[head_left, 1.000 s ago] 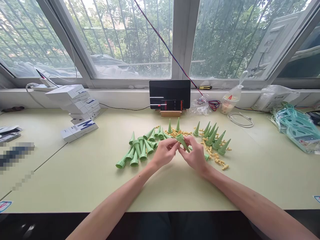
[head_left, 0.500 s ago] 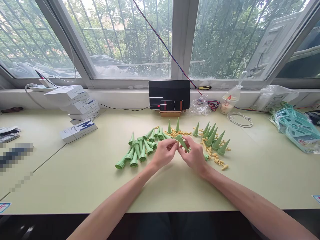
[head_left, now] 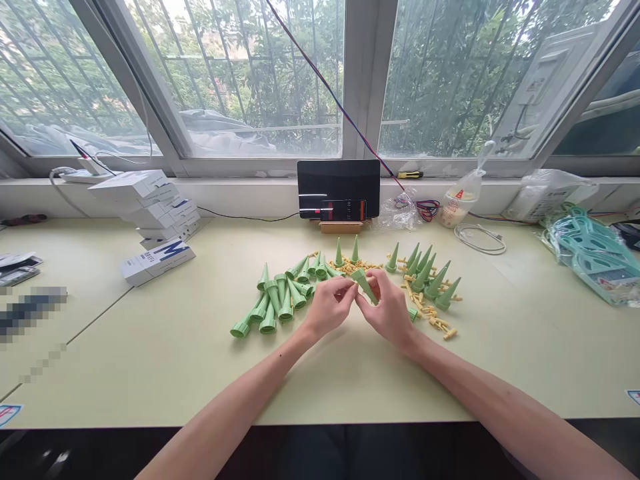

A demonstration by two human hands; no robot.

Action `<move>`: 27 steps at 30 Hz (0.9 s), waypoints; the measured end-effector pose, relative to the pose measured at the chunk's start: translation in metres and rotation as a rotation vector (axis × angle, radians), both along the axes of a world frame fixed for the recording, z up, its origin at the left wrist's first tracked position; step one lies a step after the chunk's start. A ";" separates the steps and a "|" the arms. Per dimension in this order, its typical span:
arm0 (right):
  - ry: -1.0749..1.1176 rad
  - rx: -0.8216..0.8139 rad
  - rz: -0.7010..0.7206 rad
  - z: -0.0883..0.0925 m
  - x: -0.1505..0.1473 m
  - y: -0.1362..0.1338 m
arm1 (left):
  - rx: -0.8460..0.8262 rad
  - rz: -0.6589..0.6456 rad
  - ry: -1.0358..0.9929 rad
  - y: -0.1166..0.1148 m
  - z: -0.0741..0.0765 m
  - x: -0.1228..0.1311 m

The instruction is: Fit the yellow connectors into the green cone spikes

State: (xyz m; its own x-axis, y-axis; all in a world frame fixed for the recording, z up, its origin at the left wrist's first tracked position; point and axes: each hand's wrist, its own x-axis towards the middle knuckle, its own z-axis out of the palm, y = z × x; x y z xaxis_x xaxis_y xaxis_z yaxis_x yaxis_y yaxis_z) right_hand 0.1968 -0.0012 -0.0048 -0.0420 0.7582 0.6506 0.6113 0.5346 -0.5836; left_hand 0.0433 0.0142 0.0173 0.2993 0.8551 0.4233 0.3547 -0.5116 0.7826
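Note:
Over the middle of the table, my right hand [head_left: 390, 308] is closed around a green plastic cone spike [head_left: 365, 285], its wide ribbed end up and tilted to the left. Against that end, the fingertips of my left hand [head_left: 330, 305] are pinched on a small yellow piece [head_left: 356, 284], mostly hidden by the fingers. To the left lies a cluster of green cone spikes [head_left: 270, 300]. More green cones [head_left: 425, 275] stand upright on the right, among loose yellow plastic pieces [head_left: 440, 325]. Another green cone [head_left: 413, 313] is partly hidden behind my right hand.
A black screen [head_left: 339, 180] with a phone [head_left: 350, 211] before it stands at the back. White boxes [head_left: 157, 207] are stacked at the left. On the right are a coiled white cable [head_left: 480, 241], a bagged cup [head_left: 457, 203] and teal plastic parts [head_left: 590, 253].
Both hands stay almost in the same place, with the green cone spike held at nearly the same tilt. The other cones and yellow pieces have not moved.

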 end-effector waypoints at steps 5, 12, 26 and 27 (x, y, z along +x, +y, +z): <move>-0.029 0.022 -0.024 0.001 -0.002 -0.001 | 0.052 0.022 0.020 -0.001 -0.001 0.002; -0.077 0.050 -0.073 0.001 -0.002 -0.001 | 0.072 0.072 0.059 -0.002 -0.002 0.003; -0.030 0.136 -0.132 -0.005 -0.006 -0.001 | 0.068 0.133 0.031 -0.004 0.001 0.006; -0.019 0.153 -0.131 -0.005 -0.006 -0.001 | 0.067 0.141 0.027 -0.004 0.001 0.007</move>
State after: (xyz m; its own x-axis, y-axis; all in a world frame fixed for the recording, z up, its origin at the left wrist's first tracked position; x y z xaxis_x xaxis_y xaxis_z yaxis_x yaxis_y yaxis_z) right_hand 0.1908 -0.0019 -0.0098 0.0375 0.6507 0.7584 0.6913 0.5312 -0.4899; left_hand 0.0500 0.0107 0.0182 0.1903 0.8597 0.4740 0.4468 -0.5058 0.7380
